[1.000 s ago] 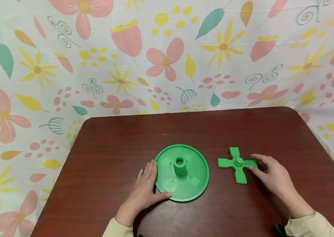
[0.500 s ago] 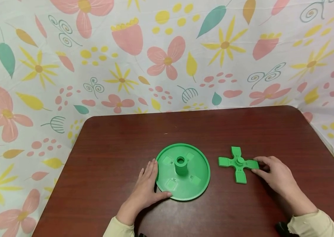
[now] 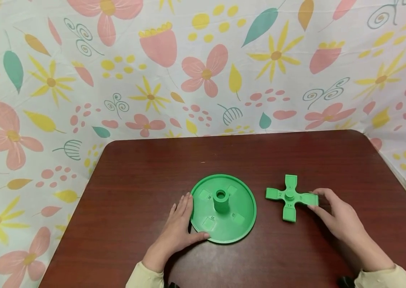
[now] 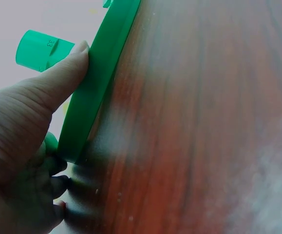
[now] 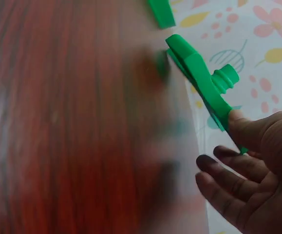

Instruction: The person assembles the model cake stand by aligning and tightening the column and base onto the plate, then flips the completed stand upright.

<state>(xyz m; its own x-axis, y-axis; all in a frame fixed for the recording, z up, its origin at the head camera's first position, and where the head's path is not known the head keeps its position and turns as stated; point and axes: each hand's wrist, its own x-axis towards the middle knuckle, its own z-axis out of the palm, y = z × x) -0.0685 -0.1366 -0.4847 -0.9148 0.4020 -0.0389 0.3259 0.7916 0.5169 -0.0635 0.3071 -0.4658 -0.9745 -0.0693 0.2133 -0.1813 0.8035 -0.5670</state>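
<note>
A round green plastic tray [image 3: 203, 228] with a raised rim and a hollow centre post [image 3: 221, 204] lies on the table. My left hand [image 3: 174, 236] rests along its left edge, fingers fairly straight against the rim; in the left wrist view the thumb [image 4: 65, 73] touches the rim. To the right, my right hand [image 3: 341, 222] pinches the right arm of a green cross-shaped piece [image 3: 289, 196] between thumb and fingers. That piece has a small round knob [image 5: 224, 79] in its middle. In the right wrist view it stands tilted, apparently raised off the tabletop.
Both green parts are on a dark red-brown wooden table [image 3: 145, 172] with rounded far corners. Behind and beside it hangs a white cloth [image 3: 116, 72] printed with flowers and leaves.
My right hand has closed its thumb and fingers on the cross's right arm, and the cross has tilted and turned slightly. The left hand and tray stay put.
</note>
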